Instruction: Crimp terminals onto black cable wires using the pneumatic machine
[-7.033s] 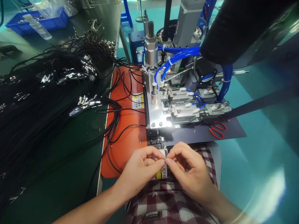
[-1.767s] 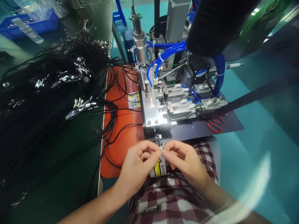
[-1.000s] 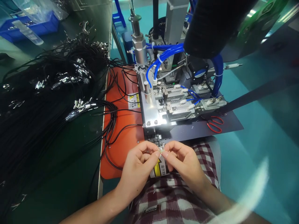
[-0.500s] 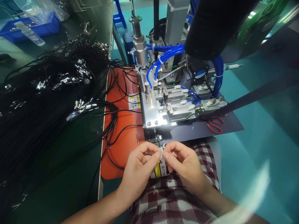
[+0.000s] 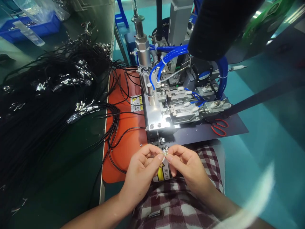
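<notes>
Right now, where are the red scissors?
In the head view, the red scissors lie on the dark plate at the right of the metal fixture, beyond the right hand.

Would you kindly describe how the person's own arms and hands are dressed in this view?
Both forearms are bare, with no sleeves in view. The left hand and right hand wear no gloves; no rings, watch or wristband show. A red-and-white checked garment lies below them.
</notes>
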Tool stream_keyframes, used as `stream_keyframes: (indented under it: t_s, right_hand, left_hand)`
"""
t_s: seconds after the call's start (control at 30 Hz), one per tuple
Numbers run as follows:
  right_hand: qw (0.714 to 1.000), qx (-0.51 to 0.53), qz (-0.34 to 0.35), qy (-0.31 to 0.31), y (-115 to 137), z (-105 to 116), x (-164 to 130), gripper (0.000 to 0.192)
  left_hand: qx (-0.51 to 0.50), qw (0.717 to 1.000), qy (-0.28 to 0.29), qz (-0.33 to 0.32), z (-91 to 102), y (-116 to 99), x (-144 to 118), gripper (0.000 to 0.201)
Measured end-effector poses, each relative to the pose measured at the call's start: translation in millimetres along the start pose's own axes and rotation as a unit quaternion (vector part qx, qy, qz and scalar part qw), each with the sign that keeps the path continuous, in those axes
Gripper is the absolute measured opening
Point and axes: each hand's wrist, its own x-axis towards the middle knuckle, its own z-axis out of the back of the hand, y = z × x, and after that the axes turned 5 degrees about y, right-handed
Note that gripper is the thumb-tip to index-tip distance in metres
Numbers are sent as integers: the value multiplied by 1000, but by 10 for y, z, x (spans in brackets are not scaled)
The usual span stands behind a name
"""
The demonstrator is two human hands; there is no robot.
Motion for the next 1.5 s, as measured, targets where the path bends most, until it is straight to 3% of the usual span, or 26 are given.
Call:
stream_keyframes:
  t_s: [0.27,0.67,0.93,1.13,1.33,1.5]
  right_hand:
    - [998,-48,18,-19,47,-14,-1,19]
    - [1000,-15,4,-13,31,-5,6,20]
    - [1000,-11,-3,-12,46,-10,15,21]
    - [1000,0,-2,-23,17,-55,-20,24]
    - [995,-66,63,-33,-19,-61,-78,15]
    - [1000,-5,-7,-2,-13,-38,-51,21]
  left_hand:
    - [26,1000,-6,-12,-1,15,-3,18]
    - [87,996,-22,-27,-28,14,-37,18]
    - [73,997,-22,-14,-16,29,-21,20]
    - [4,1000,-2,4,-21,11,-16,17]
    - [4,1000,8,16,-2,7,-39,14]
    - [13,1000,-2,26,7,18,-29,16]
